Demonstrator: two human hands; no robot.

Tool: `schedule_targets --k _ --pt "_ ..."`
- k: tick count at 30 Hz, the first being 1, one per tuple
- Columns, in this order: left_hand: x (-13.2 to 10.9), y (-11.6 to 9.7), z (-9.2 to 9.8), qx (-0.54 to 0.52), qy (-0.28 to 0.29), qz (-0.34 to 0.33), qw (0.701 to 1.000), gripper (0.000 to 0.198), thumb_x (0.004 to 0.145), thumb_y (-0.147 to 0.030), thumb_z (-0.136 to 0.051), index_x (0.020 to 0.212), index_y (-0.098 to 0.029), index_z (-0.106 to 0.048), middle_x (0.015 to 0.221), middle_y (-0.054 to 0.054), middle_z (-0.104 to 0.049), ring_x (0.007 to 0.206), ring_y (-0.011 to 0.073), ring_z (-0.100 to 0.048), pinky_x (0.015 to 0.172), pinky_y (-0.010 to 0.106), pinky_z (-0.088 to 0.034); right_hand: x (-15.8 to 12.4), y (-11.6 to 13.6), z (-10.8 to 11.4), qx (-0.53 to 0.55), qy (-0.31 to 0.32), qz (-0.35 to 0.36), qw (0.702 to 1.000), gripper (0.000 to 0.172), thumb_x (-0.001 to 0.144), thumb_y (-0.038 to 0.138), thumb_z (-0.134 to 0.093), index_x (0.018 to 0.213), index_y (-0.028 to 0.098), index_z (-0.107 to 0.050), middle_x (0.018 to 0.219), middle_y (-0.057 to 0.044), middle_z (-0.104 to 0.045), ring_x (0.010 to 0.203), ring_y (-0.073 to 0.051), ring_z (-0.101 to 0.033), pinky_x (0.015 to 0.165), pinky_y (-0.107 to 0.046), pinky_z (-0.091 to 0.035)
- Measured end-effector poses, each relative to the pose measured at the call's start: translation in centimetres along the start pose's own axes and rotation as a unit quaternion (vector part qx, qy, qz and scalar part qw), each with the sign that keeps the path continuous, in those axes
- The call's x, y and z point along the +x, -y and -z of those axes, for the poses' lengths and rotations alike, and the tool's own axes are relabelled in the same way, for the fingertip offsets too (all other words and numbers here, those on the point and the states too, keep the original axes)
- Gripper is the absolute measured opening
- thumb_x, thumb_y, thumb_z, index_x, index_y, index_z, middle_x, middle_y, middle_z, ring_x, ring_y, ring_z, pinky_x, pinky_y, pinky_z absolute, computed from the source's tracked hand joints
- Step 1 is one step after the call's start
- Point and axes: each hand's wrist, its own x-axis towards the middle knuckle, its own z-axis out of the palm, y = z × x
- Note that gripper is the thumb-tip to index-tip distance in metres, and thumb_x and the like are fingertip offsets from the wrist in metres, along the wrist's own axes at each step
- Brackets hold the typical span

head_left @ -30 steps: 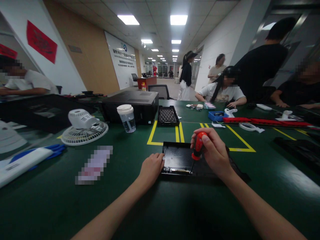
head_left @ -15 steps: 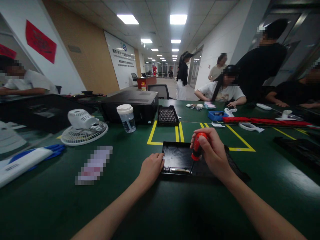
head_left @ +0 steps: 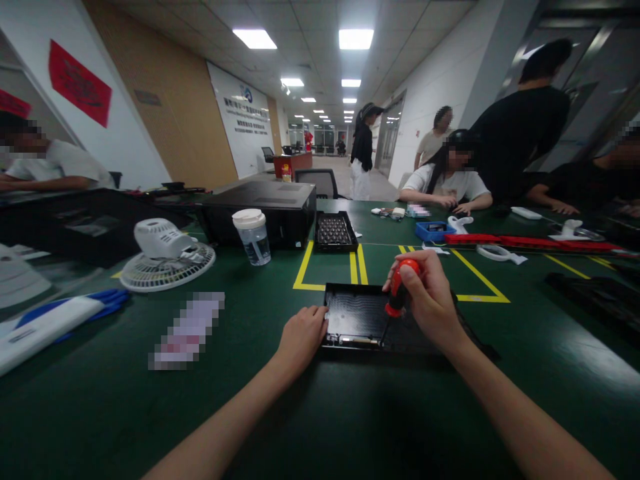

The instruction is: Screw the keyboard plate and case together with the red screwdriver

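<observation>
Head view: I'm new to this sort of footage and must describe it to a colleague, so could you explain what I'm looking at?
There is no robot here. The left hand and right hand are one person's bare hands, seen from a camera worn on that person's head, looking forward and down.

The right hand holds a red-and-black screwdriver, pointing down at a black panel; I can't tell whether its tip is in a screw. The left hand touches the panel's left edge.

Also on the green table are a white fan, a lidded cup and a blue bin. Other people are farther off.
</observation>
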Motion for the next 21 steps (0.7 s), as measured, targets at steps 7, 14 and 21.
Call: schedule_targets --k 7,14,21 --pt "-0.03 -0.10 0.14 0.001 0.001 0.005 1.000 0.031 0.089 -0.029 -0.034 0.113 -0.021 -0.052 0.102 0.006 -0.060 0.090 0.0165 -0.055 0.074 0.027 -0.046 0.11 -0.12 0.04 -0.002 -0.002 0.002 1.000 0.020 0.084 0.035 -0.051 0.096 0.020 -0.043 0.077 0.001 -0.053 0.065 -0.013 -0.060 0.059 -0.028 -0.049" --pt "0.00 0.03 -0.18 0.004 -0.010 -0.008 1.000 0.030 0.089 -0.029 -0.034 0.112 -0.021 -0.052 0.100 0.006 -0.060 0.091 0.0169 -0.055 0.076 0.028 -0.046 0.19 -0.04 -0.02 -0.008 -0.009 0.009 1.000 0.021 0.081 0.033 -0.055 0.093 0.020 -0.043 0.076 0.003 -0.049 0.062 -0.012 -0.060 0.058 -0.027 -0.049" --pt "-0.05 -0.08 -0.07 0.002 -0.005 -0.002 1.000 0.030 0.089 -0.030 -0.035 0.113 -0.021 -0.051 0.102 0.006 -0.060 0.091 0.0167 -0.055 0.075 0.027 -0.046 0.22 0.10 -0.19 -0.003 -0.025 0.028 0.999 0.023 0.077 0.031 -0.062 0.087 0.020 -0.044 0.082 0.002 -0.049 0.061 -0.010 -0.057 0.057 -0.026 -0.049"
